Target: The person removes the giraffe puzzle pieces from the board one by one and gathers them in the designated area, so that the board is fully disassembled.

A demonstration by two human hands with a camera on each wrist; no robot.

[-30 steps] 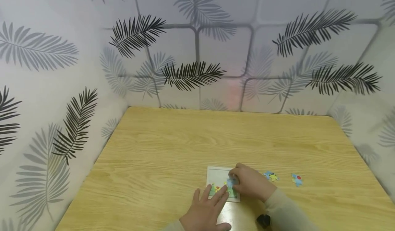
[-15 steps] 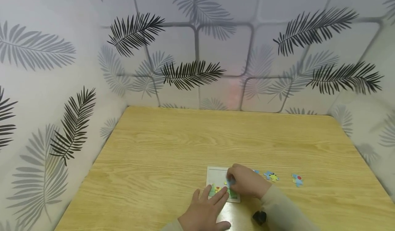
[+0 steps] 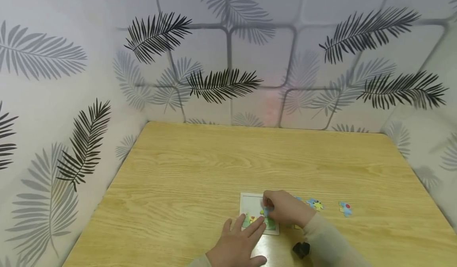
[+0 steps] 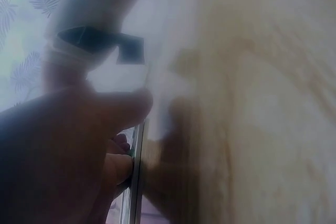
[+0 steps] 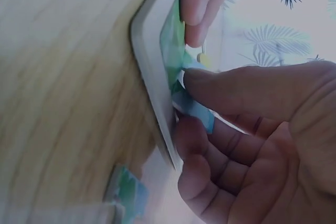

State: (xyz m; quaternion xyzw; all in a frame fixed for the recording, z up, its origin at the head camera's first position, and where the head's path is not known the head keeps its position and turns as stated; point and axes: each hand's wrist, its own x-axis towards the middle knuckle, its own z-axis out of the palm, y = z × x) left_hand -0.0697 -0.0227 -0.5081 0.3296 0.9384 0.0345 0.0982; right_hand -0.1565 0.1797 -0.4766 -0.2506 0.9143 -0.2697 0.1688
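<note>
A small jigsaw board (image 3: 251, 200) with a pale frame lies near the table's front, with green and yellow pieces fitted along its near side. My left hand (image 3: 235, 243) rests on the board's near left part, fingers spread and straight. My right hand (image 3: 289, 209) is over the board's right side. In the right wrist view its thumb and fingers pinch a blue jigsaw piece (image 5: 194, 109), tilted against the board beside the green pieces. Fingertips partly cover that piece. The left wrist view is dim and blurred, showing the left thumb (image 4: 123, 109) near the board's edge.
Right of the board lie loose jigsaw pieces: a blue and yellow pair (image 3: 315, 204) and a blue one with a red spot (image 3: 345, 208). Others are partly hidden by the right hand. A black object (image 3: 301, 250) is at the right wrist. Patterned walls border the wooden table (image 3: 200, 160).
My right hand has shifted slightly left with the blue jigsaw piece and turned a little over the board. The left hand stays in place.
</note>
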